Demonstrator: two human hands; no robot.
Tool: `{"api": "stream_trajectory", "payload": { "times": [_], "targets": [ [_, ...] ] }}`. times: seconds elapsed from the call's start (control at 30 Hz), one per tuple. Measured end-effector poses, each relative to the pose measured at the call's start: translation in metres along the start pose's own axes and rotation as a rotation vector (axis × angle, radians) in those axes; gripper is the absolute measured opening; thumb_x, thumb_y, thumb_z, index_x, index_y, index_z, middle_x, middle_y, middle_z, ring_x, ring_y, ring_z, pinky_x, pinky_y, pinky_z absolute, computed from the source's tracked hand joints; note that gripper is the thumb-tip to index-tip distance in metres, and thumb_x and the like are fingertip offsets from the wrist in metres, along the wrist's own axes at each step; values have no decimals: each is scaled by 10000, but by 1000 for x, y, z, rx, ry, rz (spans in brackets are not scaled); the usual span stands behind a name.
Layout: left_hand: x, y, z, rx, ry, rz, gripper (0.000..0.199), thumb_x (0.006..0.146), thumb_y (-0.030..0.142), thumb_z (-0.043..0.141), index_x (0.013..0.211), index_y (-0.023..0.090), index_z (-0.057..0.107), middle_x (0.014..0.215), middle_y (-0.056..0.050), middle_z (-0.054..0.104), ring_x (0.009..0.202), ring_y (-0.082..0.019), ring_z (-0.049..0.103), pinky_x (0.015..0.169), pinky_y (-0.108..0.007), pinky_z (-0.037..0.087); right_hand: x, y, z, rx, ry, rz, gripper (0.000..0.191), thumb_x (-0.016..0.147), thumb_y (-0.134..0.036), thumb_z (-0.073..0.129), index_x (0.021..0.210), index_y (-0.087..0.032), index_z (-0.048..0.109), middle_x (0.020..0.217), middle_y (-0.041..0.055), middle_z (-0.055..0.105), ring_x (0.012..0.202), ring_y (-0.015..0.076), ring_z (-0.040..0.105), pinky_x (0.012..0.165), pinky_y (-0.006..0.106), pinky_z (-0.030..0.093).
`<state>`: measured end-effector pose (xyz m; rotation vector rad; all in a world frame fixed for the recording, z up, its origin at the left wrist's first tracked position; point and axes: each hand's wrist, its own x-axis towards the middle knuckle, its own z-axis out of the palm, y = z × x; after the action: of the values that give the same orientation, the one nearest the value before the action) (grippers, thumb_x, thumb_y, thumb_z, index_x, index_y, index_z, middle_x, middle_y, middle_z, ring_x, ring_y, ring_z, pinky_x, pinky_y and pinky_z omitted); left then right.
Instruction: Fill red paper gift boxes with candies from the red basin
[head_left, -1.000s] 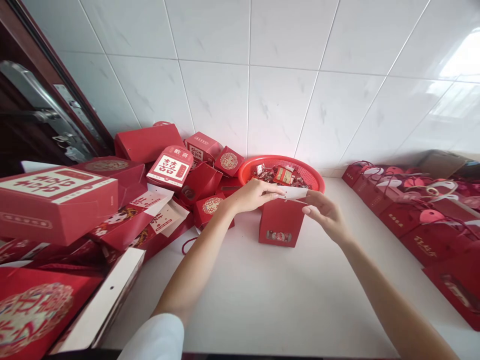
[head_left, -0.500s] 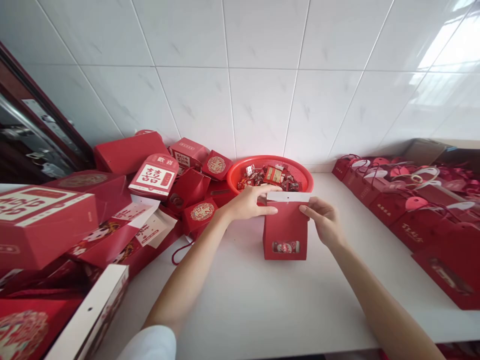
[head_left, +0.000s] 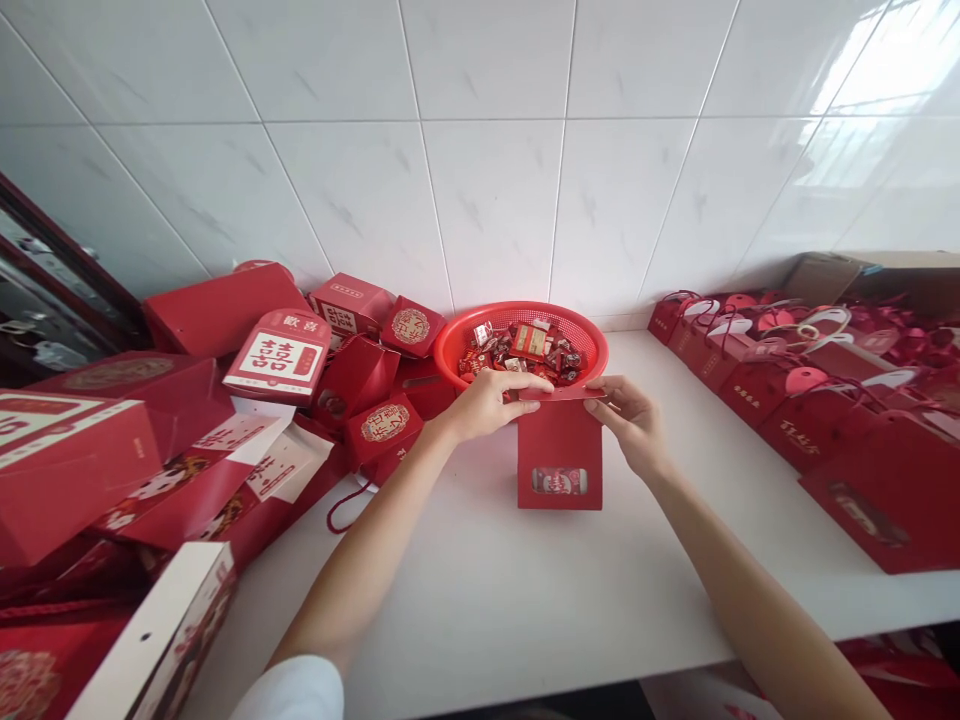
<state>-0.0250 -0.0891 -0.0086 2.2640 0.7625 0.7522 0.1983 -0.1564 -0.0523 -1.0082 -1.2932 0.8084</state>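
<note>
A red gift box (head_left: 559, 440) stands upright on the white table, a small window low in its front showing a wrapped sweet inside. My left hand (head_left: 491, 402) pinches the left side of its top edge between thumb and fingers. At the top right corner, my right hand (head_left: 628, 420) grips the same box with thumb in front and fingers behind. The top flap lies folded over between both hands. Just behind the box is a red plastic basket (head_left: 598, 345) holding wrapped sweets (head_left: 531, 340).
Red boxes (head_left: 276, 352) with gold and white printing are heaped on the left. Along the right stand rows of red gift boxes (head_left: 787, 430) with cord handles and tags, beside a cardboard box (head_left: 832, 272). A tiled wall (head_left: 487, 200) closes off the back of the white table (head_left: 525, 600).
The box's white top strip, upright before, has been folded over, so its red side now shows. Both hands keep hold of the top edge. The view has shifted slightly.
</note>
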Motion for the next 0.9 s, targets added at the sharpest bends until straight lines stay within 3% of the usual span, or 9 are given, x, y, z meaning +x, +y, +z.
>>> {"api": "stream_trajectory", "payload": {
  "times": [0.17, 0.3, 0.5, 0.73, 0.9],
  "targets": [
    [1, -8, 4, 12, 63, 92, 268, 854, 213, 684, 1107, 236, 771, 1140, -38, 778, 1081, -216, 707, 932, -332, 560, 1, 1, -3, 9, -9, -27, 329, 850, -565, 682, 927, -245, 692, 818, 8, 657, 675, 144, 553, 607, 276, 481],
    [1, -9, 4, 39, 72, 119, 243, 851, 202, 686, 1069, 231, 788, 1070, -47, 796, 1006, -211, 736, 920, -330, 576, 2, 5, -3, 34, 3, -1, 322, 813, -547, 735, 928, -249, 691, 851, 13, 681, 705, 156, 583, 624, 287, 502],
    [-3, 3, -4, 57, -13, 63, 312, 817, 297, 729, 1116, 222, 775, 1146, -49, 779, 1085, -237, 726, 903, -312, 597, 3, 10, -4, -3, -10, 26, 427, 786, -584, 755, 1034, -239, 717, 865, 37, 709, 777, 198, 645, 705, 334, 538],
    [-2, 3, 0, 9, 27, 28, 280, 864, 310, 656, 1095, 212, 781, 1125, -32, 785, 1098, -228, 723, 996, -340, 569, 6, 9, -9, 50, -120, 61, 394, 792, -596, 744, 855, -211, 687, 811, 28, 699, 745, 185, 630, 672, 316, 516],
    [-1, 7, 5, 39, 52, 37, 415, 872, 356, 658, 1265, 224, 691, 1234, -45, 743, 1101, -218, 707, 1011, -353, 550, 7, 1, -17, -36, -57, -27, 329, 803, -528, 736, 781, -205, 676, 719, 5, 657, 666, 159, 581, 634, 296, 482]
  ]
}}
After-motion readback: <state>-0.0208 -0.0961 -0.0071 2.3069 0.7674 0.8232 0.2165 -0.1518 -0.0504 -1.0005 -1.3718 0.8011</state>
